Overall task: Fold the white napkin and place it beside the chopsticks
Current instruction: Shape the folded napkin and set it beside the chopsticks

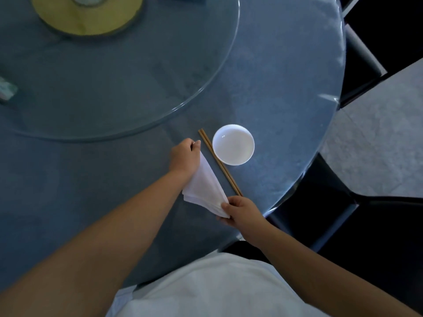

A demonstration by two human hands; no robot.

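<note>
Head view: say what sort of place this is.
Probably a restaurant or banquet dining room. A round table carries a glass turntable, and one place is laid with a white bowl and chopsticks. Both hands hold a folded white napkin beside them.

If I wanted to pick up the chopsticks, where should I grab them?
Probably near the middle of the chopsticks, pinching down from above. They lie flat and side by side on the table, with the bowl close on one side and the napkin on the other, so the sides are crowded.
</note>
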